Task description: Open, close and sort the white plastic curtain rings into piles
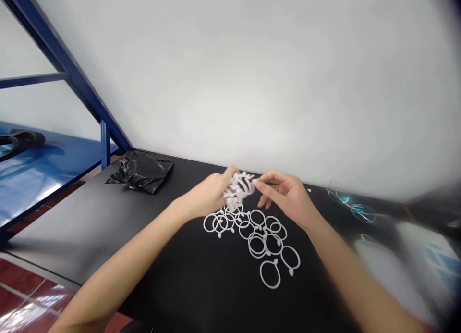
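My left hand (pixel 212 193) is closed around a bunch of white plastic rings (pixel 240 186), held just above the black table (pixel 187 270). At the right side of that bunch, the thumb and forefinger of my right hand (pixel 284 193) pinch the end of one white ring; its other fingers are loosely curled. Below both hands, several more white rings (pixel 270 274) lie loose and partly overlapping on the tabletop. Each has a small knob on its rim. The rings inside my left palm are partly hidden by the fingers.
A crumpled black plastic bag (pixel 142 172) lies at the table's back left. Eyeglasses (pixel 363 213) rest at the back right, near a blurred white and blue package (pixel 428 256). A white wall (pixel 245 83) rises behind. Blue metal framing (pixel 72 59) stands to the left.
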`<state>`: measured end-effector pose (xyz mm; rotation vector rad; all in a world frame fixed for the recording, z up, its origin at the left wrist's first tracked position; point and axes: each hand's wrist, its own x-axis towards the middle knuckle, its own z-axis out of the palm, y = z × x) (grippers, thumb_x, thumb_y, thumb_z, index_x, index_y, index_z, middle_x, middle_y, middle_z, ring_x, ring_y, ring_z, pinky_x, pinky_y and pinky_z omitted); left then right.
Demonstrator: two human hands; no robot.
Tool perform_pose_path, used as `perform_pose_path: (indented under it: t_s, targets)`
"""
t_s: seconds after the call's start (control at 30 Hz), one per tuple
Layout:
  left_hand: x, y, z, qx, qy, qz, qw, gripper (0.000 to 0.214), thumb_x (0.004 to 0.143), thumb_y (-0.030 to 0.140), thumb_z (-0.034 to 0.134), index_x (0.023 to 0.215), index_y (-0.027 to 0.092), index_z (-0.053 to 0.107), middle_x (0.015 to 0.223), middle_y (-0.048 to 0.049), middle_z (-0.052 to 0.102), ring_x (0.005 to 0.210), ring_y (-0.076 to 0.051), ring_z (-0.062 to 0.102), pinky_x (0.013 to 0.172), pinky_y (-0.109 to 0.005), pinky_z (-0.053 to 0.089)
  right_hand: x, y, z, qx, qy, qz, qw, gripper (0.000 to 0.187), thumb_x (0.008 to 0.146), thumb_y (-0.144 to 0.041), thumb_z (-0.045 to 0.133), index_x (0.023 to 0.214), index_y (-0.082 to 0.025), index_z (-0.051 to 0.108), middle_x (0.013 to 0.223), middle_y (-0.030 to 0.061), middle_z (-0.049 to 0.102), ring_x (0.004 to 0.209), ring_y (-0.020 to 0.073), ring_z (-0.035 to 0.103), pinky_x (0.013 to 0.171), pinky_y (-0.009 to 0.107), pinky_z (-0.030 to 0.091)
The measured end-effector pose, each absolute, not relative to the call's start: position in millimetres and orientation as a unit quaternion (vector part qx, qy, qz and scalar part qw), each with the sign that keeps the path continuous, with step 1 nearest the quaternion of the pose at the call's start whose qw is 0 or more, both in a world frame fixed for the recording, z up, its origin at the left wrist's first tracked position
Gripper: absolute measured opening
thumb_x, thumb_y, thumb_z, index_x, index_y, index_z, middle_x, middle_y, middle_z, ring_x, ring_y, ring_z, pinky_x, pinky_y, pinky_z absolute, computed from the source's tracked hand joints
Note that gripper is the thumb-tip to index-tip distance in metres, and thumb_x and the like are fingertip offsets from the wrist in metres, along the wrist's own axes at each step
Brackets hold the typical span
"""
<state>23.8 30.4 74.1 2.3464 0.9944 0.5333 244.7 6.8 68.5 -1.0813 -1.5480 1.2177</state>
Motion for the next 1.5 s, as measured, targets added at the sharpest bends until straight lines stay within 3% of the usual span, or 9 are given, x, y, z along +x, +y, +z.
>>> perform_pose_path:
  t_s: [0.13, 0.3, 0.47, 0.6, 0.8, 1.0, 1.27, 1.37, 1.5]
  targets:
    - [-28, 36, 63, 0.839, 0.500, -0.031, 0.211, 0.029, 0.078, 0.005, 0.039, 0.104, 0.016, 0.045, 0.078, -0.0059, 0.062, 0.058, -0.018, 0.058, 0.054, -0.026, 0.038, 254, 11, 75, -0.473, -0.650, 0.432, 0.409, 0.029, 0.083, -0.044, 0.067, 0.085, -0.015, 0.066, 0.093, 0.0084, 0.073, 0.058, 0.0104, 0.066, 0.052, 0.023, 0.054]
    - [-62, 54, 40, 0.765, 0.589, -0.189, 0.179, 0.026, 0.075, 0.005, 0.039, 0.098, 0.012, 0.051, 0.082, -0.0134, 0.065, 0.058, -0.021, 0.062, 0.053, -0.027, 0.038, 256, 16, 70, -0.498, -0.672, 0.409, 0.364, 0.028, 0.086, -0.044, 0.062, 0.082, -0.016, 0.063, 0.085, 0.0050, 0.073, 0.049, 0.0076, 0.059, 0.056, 0.027, 0.054]
    - [-73, 62, 29, 0.763, 0.591, -0.150, 0.214, 0.036, 0.081, 0.017, 0.039, 0.116, 0.013, 0.045, 0.093, -0.0120, 0.068, 0.077, -0.022, 0.068, 0.063, -0.027, 0.045, 256, 23, 51, -0.517, -0.750, 0.365, 0.192, 0.018, 0.084, -0.035, 0.062, 0.086, -0.017, 0.066, 0.080, 0.0051, 0.071, 0.059, 0.0129, 0.063, 0.056, 0.028, 0.048]
    - [-88, 58, 34, 0.764, 0.570, -0.103, 0.284, 0.047, 0.081, 0.034, 0.044, 0.125, 0.017, 0.042, 0.098, -0.0092, 0.070, 0.079, -0.022, 0.068, 0.065, -0.027, 0.048, 259, 25, 43, -0.498, -0.772, 0.370, 0.136, 0.013, 0.082, -0.027, 0.062, 0.089, -0.017, 0.066, 0.080, 0.0051, 0.070, 0.065, 0.0149, 0.063, 0.056, 0.027, 0.048]
    - [-97, 49, 31, 0.783, 0.566, -0.046, 0.252, 0.043, 0.081, 0.038, 0.044, 0.120, 0.019, 0.048, 0.101, -0.0072, 0.069, 0.076, -0.019, 0.066, 0.068, -0.027, 0.049, 246, 19, 38, -0.470, -0.789, 0.361, 0.163, 0.016, 0.083, -0.026, 0.062, 0.096, -0.018, 0.066, 0.089, 0.0055, 0.070, 0.069, 0.0143, 0.064, 0.061, 0.028, 0.049]
    - [-104, 39, 21, 0.776, 0.584, -0.006, 0.237, 0.038, 0.084, 0.033, 0.043, 0.119, 0.020, 0.050, 0.110, -0.0082, 0.065, 0.080, -0.019, 0.064, 0.070, -0.028, 0.049, 216, 9, 11, -0.506, -0.806, 0.248, 0.183, 0.027, 0.083, -0.029, 0.063, 0.109, -0.020, 0.064, 0.112, 0.0069, 0.062, 0.063, 0.0105, 0.057, 0.061, 0.028, 0.046]
    - [-72, 12, 39, 0.801, 0.569, 0.102, 0.156, 0.020, 0.088, 0.032, 0.044, 0.100, 0.018, 0.050, 0.102, -0.0080, 0.059, 0.077, -0.019, 0.060, 0.073, -0.032, 0.048, 218, 20, -11, -0.565, -0.769, 0.234, 0.186, 0.018, 0.081, -0.024, 0.059, 0.097, -0.021, 0.065, 0.092, 0.0025, 0.068, 0.064, 0.0137, 0.055, 0.061, 0.028, 0.040]
    - [-37, 0, 33, 0.860, 0.456, 0.095, 0.210, 0.021, 0.091, 0.029, 0.045, 0.109, 0.020, 0.051, 0.110, -0.0067, 0.057, 0.092, -0.020, 0.060, 0.082, -0.032, 0.048, 220, 22, -12, -0.567, -0.767, 0.236, 0.185, 0.008, 0.079, -0.022, 0.058, 0.082, -0.020, 0.065, 0.088, 0.0031, 0.067, 0.064, 0.0138, 0.055, 0.060, 0.028, 0.038]
    - [-10, -4, 15, 0.880, 0.430, 0.086, 0.181, 0.024, 0.091, 0.028, 0.048, 0.111, 0.018, 0.053, 0.111, -0.0094, 0.055, 0.101, -0.024, 0.057, 0.085, -0.036, 0.048, 222, 23, -12, -0.568, -0.763, 0.243, 0.187, 0.008, 0.079, -0.021, 0.055, 0.076, -0.020, 0.062, 0.082, 0.0023, 0.067, 0.061, 0.0128, 0.054, 0.058, 0.026, 0.037]
